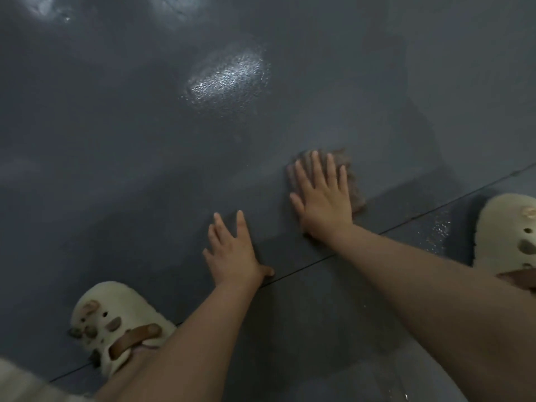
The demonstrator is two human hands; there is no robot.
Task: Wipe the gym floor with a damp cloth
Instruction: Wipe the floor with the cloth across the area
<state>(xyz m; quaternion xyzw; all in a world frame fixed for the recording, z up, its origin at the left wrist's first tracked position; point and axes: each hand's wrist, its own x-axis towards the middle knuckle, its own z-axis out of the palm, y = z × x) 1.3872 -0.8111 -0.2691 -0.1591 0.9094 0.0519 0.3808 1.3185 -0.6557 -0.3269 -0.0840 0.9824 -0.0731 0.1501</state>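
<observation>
- Floor [145, 169]: one; dark grey, glossy; one thin seam is seen running from lower left up to the right edge; bright reflected patches are noted at upper centre and upper left.
- Cloth [355, 187]: one; brownish, laid flat on the floor right of centre; largely covered by the right hand, its edges showing above and to the right of the fingers.
- Right hand [322, 198]: one; pressed palm-down on the cloth, fingers straight and spread wide.
- Left hand [232, 253]: one; laid flat on the bare floor at centre, just beside the cloth but apart from it; fingers straight and spread, nothing held.
- Clogs: two; cream, with brown straps; the left clog [116, 323] at lower left, the right clog [507, 230] at the right edge.
</observation>
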